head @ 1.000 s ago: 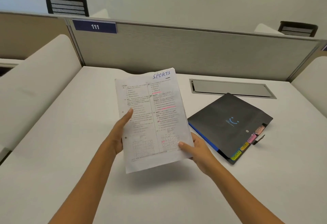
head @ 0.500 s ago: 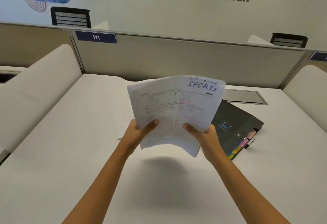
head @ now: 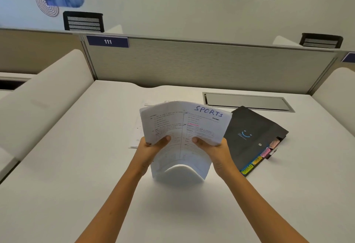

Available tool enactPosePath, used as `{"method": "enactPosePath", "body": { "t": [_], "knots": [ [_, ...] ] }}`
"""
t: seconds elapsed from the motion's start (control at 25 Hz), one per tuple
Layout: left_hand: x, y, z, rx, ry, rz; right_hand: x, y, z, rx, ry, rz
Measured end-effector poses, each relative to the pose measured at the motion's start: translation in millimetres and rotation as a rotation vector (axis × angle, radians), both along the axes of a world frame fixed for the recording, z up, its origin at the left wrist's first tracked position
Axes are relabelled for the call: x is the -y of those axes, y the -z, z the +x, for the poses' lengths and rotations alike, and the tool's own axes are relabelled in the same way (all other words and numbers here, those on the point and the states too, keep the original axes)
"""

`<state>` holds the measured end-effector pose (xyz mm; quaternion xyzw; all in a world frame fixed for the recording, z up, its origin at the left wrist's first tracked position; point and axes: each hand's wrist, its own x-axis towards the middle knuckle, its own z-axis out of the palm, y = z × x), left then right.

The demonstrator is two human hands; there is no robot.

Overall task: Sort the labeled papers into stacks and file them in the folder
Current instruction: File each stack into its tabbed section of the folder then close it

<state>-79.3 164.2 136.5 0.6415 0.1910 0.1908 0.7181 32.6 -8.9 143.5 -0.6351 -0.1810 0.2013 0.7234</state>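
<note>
Upright, the SPORTS papers (bowed) sit gripped between left hand and right hand.

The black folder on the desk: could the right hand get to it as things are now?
Probably yes: the black folder lies flat just beyond the right hand, nothing between them. But that hand grips the SPORTS papers and must release them first.
</note>
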Motion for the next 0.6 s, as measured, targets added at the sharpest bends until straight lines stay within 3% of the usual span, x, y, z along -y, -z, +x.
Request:
{"method": "enactPosePath", "body": {
  "t": [0.24, 0.6],
  "knots": [
    [20, 32, -8, -0.047, -0.073, -0.01, 17, 37, 0, -0.021, -0.068, -0.147],
    [75, 12, 62, -0.08, -0.102, -0.027, 78, 21, 57, 0.071, 0.144, -0.23]
  ]
}}
